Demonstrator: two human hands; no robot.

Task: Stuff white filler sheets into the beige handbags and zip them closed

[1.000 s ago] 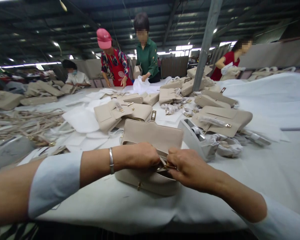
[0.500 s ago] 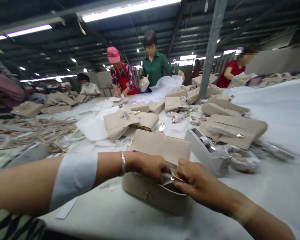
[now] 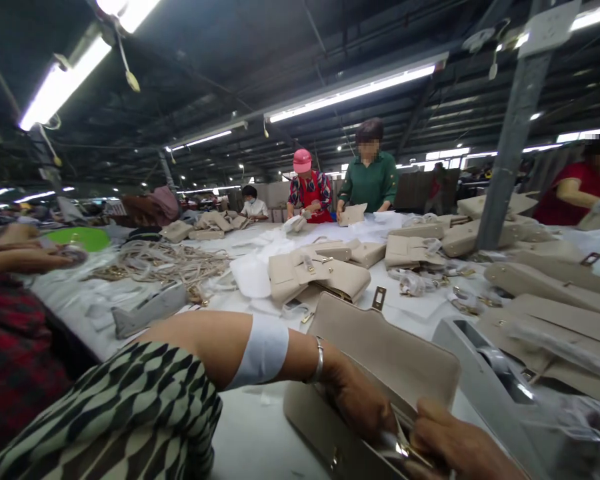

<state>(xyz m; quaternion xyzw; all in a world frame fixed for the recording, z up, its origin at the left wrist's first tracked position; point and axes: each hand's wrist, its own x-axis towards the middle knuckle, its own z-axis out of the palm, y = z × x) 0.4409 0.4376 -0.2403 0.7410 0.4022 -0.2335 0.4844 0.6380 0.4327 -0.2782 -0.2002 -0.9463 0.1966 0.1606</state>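
Note:
A beige handbag (image 3: 325, 427) sits on the table in front of me, its flap (image 3: 380, 340) lifted back and a gold turn-lock on its front. My left hand (image 3: 365, 403) reaches into the opening with its fingers curled; what they grip is hidden. Opposite it, my right hand (image 3: 463, 443) has its fingers closed at the opening's edge, blurred by motion. Between both hands glints a shiny gold-and-silver metal part (image 3: 403, 448), too blurred to name. The bag's lower right side runs out of view.
A grey tape dispenser (image 3: 475, 380) stands right of the bag. Beyond lie more beige handbags (image 3: 330, 273), plastic-wrapped hardware (image 3: 413, 283) and a heap of straps (image 3: 165, 263). A post (image 3: 510, 147) rises at right. Co-workers stand across the table; a co-worker's hand (image 3: 45, 257) is at left.
My view has swung left and up, so the bag and my hands now appear lower and further right. A co-worker at far left has come into view. Both hands stay at the bag's opening.

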